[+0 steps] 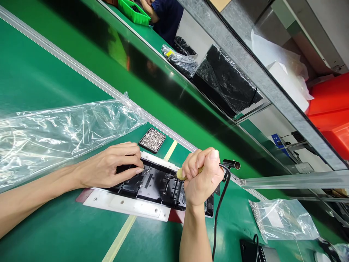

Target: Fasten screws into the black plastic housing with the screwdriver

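Note:
My right hand (pixel 203 174) is wrapped in a fist around the yellow handle of a soldering iron (pixel 180 174). Its metal tip points down at a black plastic panel (pixel 152 185), and a black cord trails from the handle. Over the panel's left part lies my left hand (pixel 117 163), its fingers bent and the thumb tip close to the index fingertip. Anything between them is too small to make out. The panel sits in a white fixture (pixel 122 203) with screws along its near strip. Small metal inserts fill a square black tray (pixel 152 139) just behind.
A clear plastic bag (pixel 68 127) lies at left. A metal tube holder (pixel 231 164) stands right of the panel. Farther right are a bag of metal parts (pixel 280 218) and a black device (pixel 259 251). Beyond the green divider, a person (pixel 166 18) sits near a green bin (pixel 133 12).

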`<state>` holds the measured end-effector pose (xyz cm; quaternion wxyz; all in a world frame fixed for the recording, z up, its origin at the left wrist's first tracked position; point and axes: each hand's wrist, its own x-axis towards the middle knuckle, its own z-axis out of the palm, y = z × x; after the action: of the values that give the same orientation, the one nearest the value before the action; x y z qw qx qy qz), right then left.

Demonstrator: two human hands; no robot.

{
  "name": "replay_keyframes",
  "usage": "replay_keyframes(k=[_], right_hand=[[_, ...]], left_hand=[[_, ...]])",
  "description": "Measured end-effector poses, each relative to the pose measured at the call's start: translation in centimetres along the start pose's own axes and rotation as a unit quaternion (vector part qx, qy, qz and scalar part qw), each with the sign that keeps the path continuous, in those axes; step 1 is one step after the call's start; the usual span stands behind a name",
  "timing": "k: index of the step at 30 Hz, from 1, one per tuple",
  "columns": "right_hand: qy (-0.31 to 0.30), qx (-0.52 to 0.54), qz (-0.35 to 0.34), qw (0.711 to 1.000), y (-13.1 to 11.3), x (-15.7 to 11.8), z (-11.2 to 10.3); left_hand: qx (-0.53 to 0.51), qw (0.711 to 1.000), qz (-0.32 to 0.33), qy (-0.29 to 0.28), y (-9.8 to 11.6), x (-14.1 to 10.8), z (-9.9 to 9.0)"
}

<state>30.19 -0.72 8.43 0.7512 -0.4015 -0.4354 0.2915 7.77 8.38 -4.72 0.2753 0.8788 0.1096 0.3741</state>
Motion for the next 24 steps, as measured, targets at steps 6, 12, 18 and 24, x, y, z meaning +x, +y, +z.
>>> replay_keyframes(k=[6,12,18,24], right_hand=[[0.009,-0.019,-0.005,1.0,0.0,0.1,0.0],[0.013,-0.005,-0.013,1.0,0.2,-0.3,0.0],[0.018,0.014,0.031,0.999,0.4,-0.9,-0.2],[-0.007,-0.004,0.032,0.999,0.4,-0.7,-0.6]], left_hand=[[-0.003,1.0,-0.007,-0.001,-0.1,-0.1,0.0],[0.0,0.999,-0.046,0.008,0.9,-0.1,0.1],[0.009,0.998,-0.064,0.003,1.2,-0.3,0.1],[0.015,0.999,-0.051,-0.01,0.5,-0.5,0.0]])
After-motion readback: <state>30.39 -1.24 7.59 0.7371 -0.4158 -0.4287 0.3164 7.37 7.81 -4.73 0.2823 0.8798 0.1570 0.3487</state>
